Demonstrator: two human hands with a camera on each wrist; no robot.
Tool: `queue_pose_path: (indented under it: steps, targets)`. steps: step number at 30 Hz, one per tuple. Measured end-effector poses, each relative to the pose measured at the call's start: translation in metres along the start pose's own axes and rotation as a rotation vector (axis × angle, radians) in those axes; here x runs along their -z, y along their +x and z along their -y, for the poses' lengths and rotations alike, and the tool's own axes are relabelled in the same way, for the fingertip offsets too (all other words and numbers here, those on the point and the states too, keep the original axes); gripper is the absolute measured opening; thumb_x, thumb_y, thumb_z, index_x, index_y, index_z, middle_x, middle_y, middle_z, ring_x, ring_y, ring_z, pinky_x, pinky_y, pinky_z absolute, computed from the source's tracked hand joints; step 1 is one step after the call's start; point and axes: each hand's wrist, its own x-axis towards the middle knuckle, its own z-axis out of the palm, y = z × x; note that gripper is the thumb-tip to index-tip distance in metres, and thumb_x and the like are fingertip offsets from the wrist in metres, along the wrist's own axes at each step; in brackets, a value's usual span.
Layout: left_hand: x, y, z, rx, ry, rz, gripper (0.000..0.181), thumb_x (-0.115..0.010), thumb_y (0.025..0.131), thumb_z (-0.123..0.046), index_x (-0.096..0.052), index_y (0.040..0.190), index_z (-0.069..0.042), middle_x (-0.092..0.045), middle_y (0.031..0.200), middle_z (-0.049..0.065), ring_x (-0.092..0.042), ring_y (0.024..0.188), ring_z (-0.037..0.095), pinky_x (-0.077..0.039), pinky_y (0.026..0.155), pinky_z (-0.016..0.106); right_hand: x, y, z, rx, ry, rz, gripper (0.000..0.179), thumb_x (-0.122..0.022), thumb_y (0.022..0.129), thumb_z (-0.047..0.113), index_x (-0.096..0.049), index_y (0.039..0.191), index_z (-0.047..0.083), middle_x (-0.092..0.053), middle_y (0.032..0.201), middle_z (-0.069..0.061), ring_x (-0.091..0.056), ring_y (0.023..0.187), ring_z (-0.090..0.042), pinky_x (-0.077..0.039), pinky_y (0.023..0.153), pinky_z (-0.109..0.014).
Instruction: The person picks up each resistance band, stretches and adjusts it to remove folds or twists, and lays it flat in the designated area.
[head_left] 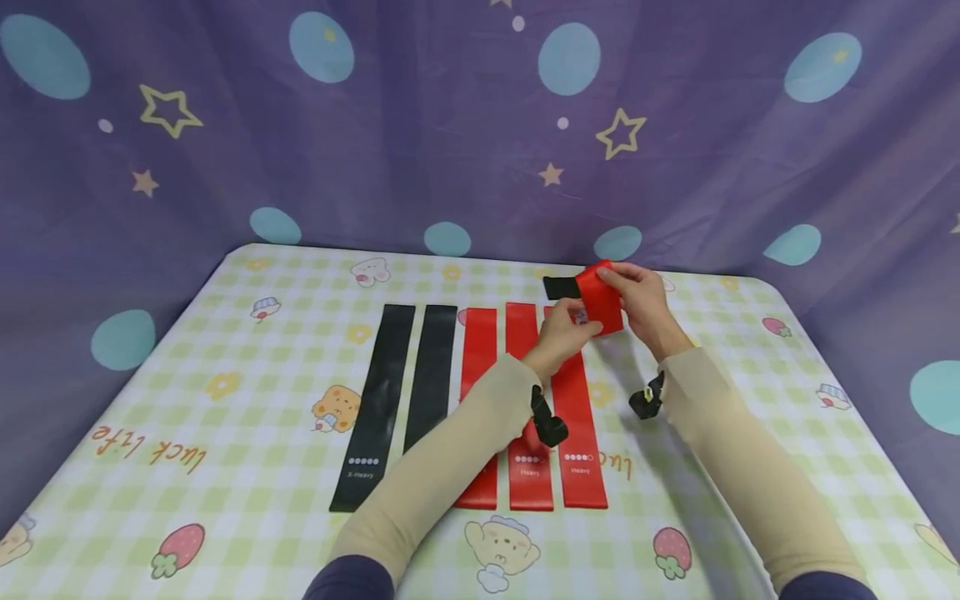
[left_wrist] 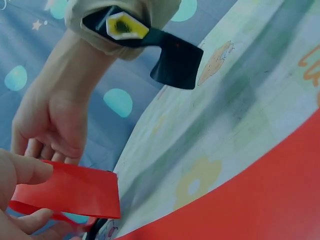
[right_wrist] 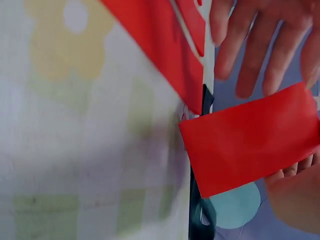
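Observation:
A folded red resistance band [head_left: 600, 302] is held up between both hands over the far right part of the table. My left hand [head_left: 558, 335] pinches its lower left edge; in the left wrist view, thumb and fingers lie on either side of the red band [left_wrist: 75, 190]. My right hand [head_left: 643, 302] grips the upper right corner. Below and left of the hands, three red bands [head_left: 577, 417] marked Heavy and two black bands [head_left: 378, 400] lie flat side by side. My left forearm hides parts of several of them.
A short black piece [head_left: 561, 288], perhaps a folded band, lies at the far edge behind the hands. The table [head_left: 247, 500] wears a checked, printed cloth. Behind it hangs a purple curtain [head_left: 420, 125] with stars and blue ovals.

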Motion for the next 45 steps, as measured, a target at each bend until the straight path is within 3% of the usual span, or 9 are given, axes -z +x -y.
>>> queue_pose_path:
  steps: [4,8,13,21,26,30,34,39,45]
  targets:
    - [-0.001,0.004,0.003,0.021,-0.059,-0.05,0.039,-0.066,0.087,-0.015,-0.047,0.119,-0.004,-0.057,0.119,0.012,-0.055,0.099,0.022,-0.051,0.088,0.034,-0.003,-0.003,0.002,-0.068,0.168,0.062,0.005,-0.065,0.089,0.013,-0.066,0.085,0.016,-0.067,0.082,0.008,-0.06,0.072,-0.009,-0.054,0.069,-0.017]
    - [0.001,0.005,0.008,0.031,-0.094,-0.023,0.038,-0.066,0.087,-0.012,-0.049,0.119,-0.002,-0.061,0.114,0.013,-0.058,0.094,0.021,-0.052,0.087,0.032,-0.006,-0.007,0.003,-0.104,0.287,0.093,0.008,-0.062,0.091,0.009,-0.065,0.086,0.015,-0.068,0.084,0.007,-0.061,0.074,-0.011,-0.055,0.071,-0.021]
    - [0.0,0.003,0.014,0.035,-0.138,0.064,0.031,-0.065,0.089,-0.011,-0.058,0.116,0.0,-0.066,0.105,0.012,-0.06,0.083,0.019,-0.053,0.084,0.032,-0.008,-0.007,0.003,-0.098,0.294,0.085,0.006,-0.059,0.093,0.008,-0.06,0.093,0.014,-0.067,0.086,0.008,-0.06,0.073,-0.01,-0.052,0.071,-0.021]
    - [0.002,-0.006,0.017,0.063,-0.203,0.135,0.024,-0.062,0.091,-0.009,-0.062,0.111,0.004,-0.068,0.089,0.012,-0.065,0.068,0.019,-0.057,0.079,0.033,-0.007,-0.005,0.005,-0.139,0.387,0.094,0.014,-0.057,0.092,0.003,-0.053,0.104,0.008,-0.067,0.083,0.005,-0.062,0.074,-0.01,-0.053,0.073,-0.019]
    - [0.005,-0.014,0.018,0.071,-0.159,0.18,0.021,-0.064,0.09,-0.009,-0.063,0.107,0.004,-0.07,0.086,0.015,-0.069,0.078,0.03,-0.058,0.075,0.031,-0.003,-0.001,0.009,-0.171,0.425,0.082,0.029,-0.056,0.092,0.002,-0.044,0.118,0.004,-0.068,0.084,0.004,-0.064,0.078,-0.008,-0.053,0.073,-0.018]
    - [0.008,-0.022,0.02,0.077,-0.143,0.198,0.02,-0.065,0.089,-0.009,-0.064,0.104,0.004,-0.07,0.086,0.015,-0.07,0.081,0.032,-0.058,0.073,0.031,-0.002,0.0,0.01,-0.179,0.429,0.093,0.018,-0.058,0.091,0.002,-0.052,0.108,0.004,-0.07,0.082,0.003,-0.065,0.077,-0.009,-0.054,0.073,-0.019]
    - [0.01,-0.031,0.022,0.089,-0.136,0.264,0.019,-0.066,0.088,-0.007,-0.063,0.104,0.004,-0.07,0.085,0.015,-0.07,0.083,0.033,-0.058,0.07,0.028,0.0,0.001,0.01,-0.18,0.472,0.128,0.007,-0.06,0.09,0.002,-0.061,0.096,0.006,-0.07,0.085,0.0,-0.065,0.08,-0.012,-0.055,0.074,-0.022]
    - [0.014,-0.043,0.021,0.096,-0.097,0.337,0.022,-0.066,0.088,-0.008,-0.062,0.106,0.002,-0.069,0.082,0.012,-0.07,0.079,0.029,-0.057,0.07,0.026,0.002,0.001,0.012,-0.17,0.477,0.11,0.007,-0.061,0.089,0.001,-0.063,0.094,0.006,-0.07,0.085,-0.001,-0.065,0.081,-0.012,-0.056,0.072,-0.023]
    - [0.017,-0.058,0.023,0.104,-0.069,0.342,0.02,-0.067,0.088,-0.009,-0.062,0.104,0.001,-0.069,0.081,0.011,-0.068,0.067,0.018,-0.058,0.07,0.027,0.002,0.003,0.015,-0.155,0.459,0.062,0.008,-0.065,0.087,0.001,-0.063,0.093,0.005,-0.069,0.087,-0.001,-0.064,0.081,-0.012,-0.056,0.072,-0.022]
